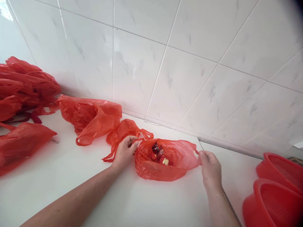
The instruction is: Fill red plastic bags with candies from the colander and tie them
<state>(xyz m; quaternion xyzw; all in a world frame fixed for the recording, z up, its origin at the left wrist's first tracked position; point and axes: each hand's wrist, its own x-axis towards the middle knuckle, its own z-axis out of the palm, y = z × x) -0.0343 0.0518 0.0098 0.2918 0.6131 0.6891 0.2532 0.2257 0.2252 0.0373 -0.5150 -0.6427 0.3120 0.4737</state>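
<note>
A thin red plastic bag (158, 175) lies on the white tabletop with its mouth spread upward. Inside it, small wrapped packets (157, 153) in dark and red wrappers show, one with gold lettering. My left hand (125, 150) pinches the bag's left handle between thumb and fingers. At the opposite end, my right hand (210, 167) grips the right handle, pulling it out to the side. Just behind my left hand sits a smaller crumpled red bag (124, 129) with a knotted top, apart from the one I hold.
Another open red bag (94, 115) lies farther left by the tiled wall (139, 69). A heap of red bags (26, 85) and a filled red bag (23, 142) occupy the far left. Two red plastic baskets (272, 201) stand at the lower right. The white table (113, 201) meets the wall behind.
</note>
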